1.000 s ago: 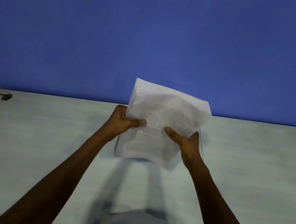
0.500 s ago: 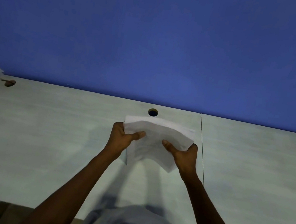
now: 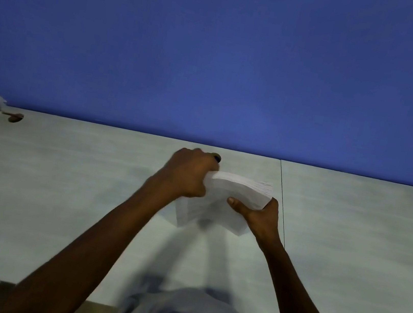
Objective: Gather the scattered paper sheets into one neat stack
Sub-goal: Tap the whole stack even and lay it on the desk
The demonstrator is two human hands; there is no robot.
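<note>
A blue wall (image 3: 241,62) is filling the space beyond the fingers, and the pale tabletop (image 3: 66,189) is spreading out beneath them, with a thin seam (image 3: 282,202) running just outside the right hand's fingers. The stack of paper sheets (image 3: 222,201) is being held between both hands just above the tabletop, near its far edge, its upper edge fanning slightly toward the right. The left hand (image 3: 186,174) is curling over the stack's upper left corner, fingers closed on the paper with the knuckles facing up. The right hand (image 3: 261,215) is gripping the stack's right side, thumb pressing on the top sheet and the other fingers wrapping underneath. Just beyond the left fingers a small dark hole (image 3: 216,157) is peeking out of the tabletop. Parts of the picture are blurring.
</note>
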